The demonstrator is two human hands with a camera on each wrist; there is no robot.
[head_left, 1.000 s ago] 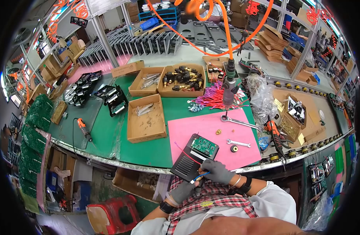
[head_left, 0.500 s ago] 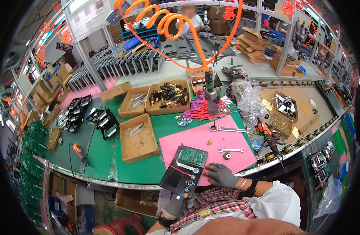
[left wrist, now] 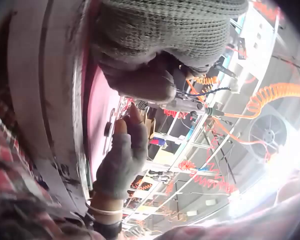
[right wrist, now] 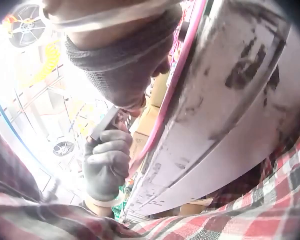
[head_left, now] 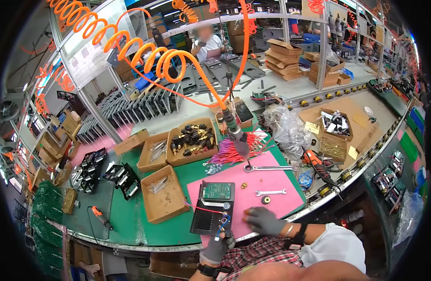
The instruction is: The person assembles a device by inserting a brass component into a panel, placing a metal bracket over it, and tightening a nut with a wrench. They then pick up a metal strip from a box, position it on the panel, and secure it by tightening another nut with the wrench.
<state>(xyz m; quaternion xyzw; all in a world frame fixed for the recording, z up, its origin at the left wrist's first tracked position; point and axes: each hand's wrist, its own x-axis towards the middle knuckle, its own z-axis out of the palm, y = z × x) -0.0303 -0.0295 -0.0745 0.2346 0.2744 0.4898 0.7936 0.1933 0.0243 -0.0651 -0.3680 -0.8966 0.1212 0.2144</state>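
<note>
A black metal panel [head_left: 205, 218] with a slotted grille lies over the near edge of the pink mat [head_left: 246, 187]. It bears a green circuit board [head_left: 217, 191], a silver strip, a pink-red wire and blue wires with a white connector [head_left: 217, 237]. My gloved left hand [head_left: 215, 249] grips the panel's near corner beside the blue wires, its fingers curled in the right wrist view. Just right of the panel, my gloved right hand [head_left: 264, 221] hovers low over the mat, fingers loosely extended and holding nothing. Beyond it are a black round fitting [head_left: 266, 200] and an open-end wrench [head_left: 271, 192].
A ratchet wrench [head_left: 270, 167] lies at the mat's far side, under a hanging screwdriver [head_left: 236, 136] on an orange coiled hose. Cardboard trays [head_left: 164, 196] stand left, one with black-and-brass fittings [head_left: 193, 140]. Pink-red wires [head_left: 234, 150] lie behind the mat. An orange power tool [head_left: 314, 161] sits right.
The panel has come up from my lap onto the mat and turned straighter. My right hand let go of the blue wires and moved right, over the mat. The head view has shifted.
</note>
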